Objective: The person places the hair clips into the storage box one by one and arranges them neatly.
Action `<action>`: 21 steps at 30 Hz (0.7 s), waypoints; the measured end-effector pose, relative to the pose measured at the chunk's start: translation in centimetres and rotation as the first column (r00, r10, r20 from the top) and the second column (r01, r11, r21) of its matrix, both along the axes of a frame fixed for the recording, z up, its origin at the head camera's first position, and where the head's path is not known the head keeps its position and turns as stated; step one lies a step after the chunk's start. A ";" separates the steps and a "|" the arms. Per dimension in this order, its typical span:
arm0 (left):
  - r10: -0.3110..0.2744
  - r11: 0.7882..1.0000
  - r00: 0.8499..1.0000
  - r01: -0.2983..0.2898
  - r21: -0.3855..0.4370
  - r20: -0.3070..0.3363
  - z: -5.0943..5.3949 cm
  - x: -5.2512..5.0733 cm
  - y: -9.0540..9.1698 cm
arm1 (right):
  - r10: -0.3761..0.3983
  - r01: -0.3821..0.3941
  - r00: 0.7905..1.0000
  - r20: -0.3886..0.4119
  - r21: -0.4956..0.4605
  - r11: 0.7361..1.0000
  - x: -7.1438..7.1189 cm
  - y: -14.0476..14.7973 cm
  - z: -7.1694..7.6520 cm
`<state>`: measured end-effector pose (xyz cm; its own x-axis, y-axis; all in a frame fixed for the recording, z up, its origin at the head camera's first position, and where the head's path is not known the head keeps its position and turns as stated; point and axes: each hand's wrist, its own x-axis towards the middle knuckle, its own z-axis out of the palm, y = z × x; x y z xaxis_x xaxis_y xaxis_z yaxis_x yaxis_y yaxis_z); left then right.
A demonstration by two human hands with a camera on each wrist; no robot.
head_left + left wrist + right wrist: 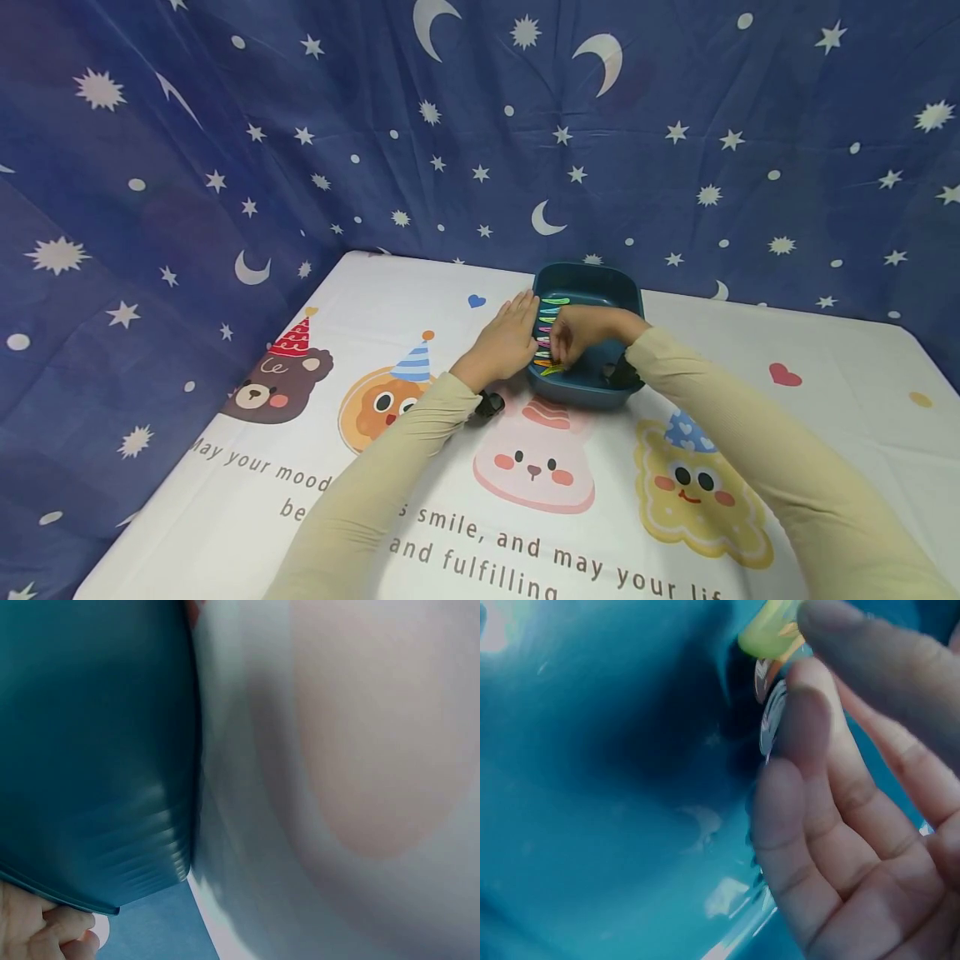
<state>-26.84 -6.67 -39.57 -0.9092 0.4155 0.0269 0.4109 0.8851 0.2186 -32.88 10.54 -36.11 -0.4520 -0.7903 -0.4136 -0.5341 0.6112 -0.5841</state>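
Note:
A dark teal plastic basin (590,397) stands toward the table's far side. Several colourful hair clips (556,301) line its left inner side in a row. My left hand (507,335) holds the basin's left rim from outside. In the left wrist view, its bent fingers (56,930) show beside the basin's edge. My right hand (585,329) reaches inside, over the near end of the row. With thumb and finger it pinches a yellow-green hair clip (769,630); the thumb partly covers it. Orange and silvery clips (774,716) sit close to the curled fingertips.
A white tablecloth (442,550) printed with cartoon animals and lettering covers the table. A blue curtain (480,133) with moons and stars hangs directly behind the basin and along the left side. Small black wrist devices (491,406) sit beneath the wrists.

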 end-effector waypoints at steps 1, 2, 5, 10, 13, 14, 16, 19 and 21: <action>0.000 1.000 1.000 0.000 0.001 0.001 0.0 0.0 0.0 | 0.000 0.000 1.000 0.011 0.006 1.000 0.0 0.2 0.0; 0.000 1.000 1.000 0.000 0.003 0.002 0.0 0.0 0.1 | -0.002 0.002 1.000 0.023 0.013 1.000 0.0 0.3 0.1; 0.000 1.000 1.000 0.000 0.009 0.007 0.0 0.0 0.2 | -0.009 0.008 0.999 0.049 0.022 1.000 -0.1 0.9 0.1; -0.007 1.000 1.000 0.007 0.021 0.008 0.0 0.1 0.4 | -0.052 0.050 0.996 0.069 0.029 0.998 -0.2 1.7 0.3; -0.013 1.000 1.000 0.013 0.025 0.009 0.1 0.2 0.4 | -0.085 0.084 0.993 0.081 0.021 0.996 -0.2 2.1 0.6; -0.014 1.000 1.000 0.014 0.027 0.008 0.1 0.2 0.3 | -0.098 0.097 0.992 0.084 0.015 0.995 -0.2 2.3 0.7; -0.013 0.999 1.000 0.013 0.033 0.010 0.0 0.1 0.3 | -0.115 0.115 0.989 0.090 0.000 0.993 -0.2 2.5 1.0; -0.010 0.999 1.000 0.009 0.041 0.015 -0.1 0.0 0.2 | -0.135 0.137 0.987 0.085 -0.021 0.990 -0.2 2.9 1.4; -0.009 0.999 1.000 0.009 0.039 0.016 -0.2 0.0 0.0 | -0.138 0.142 0.987 0.083 -0.042 0.989 -0.4 3.3 1.6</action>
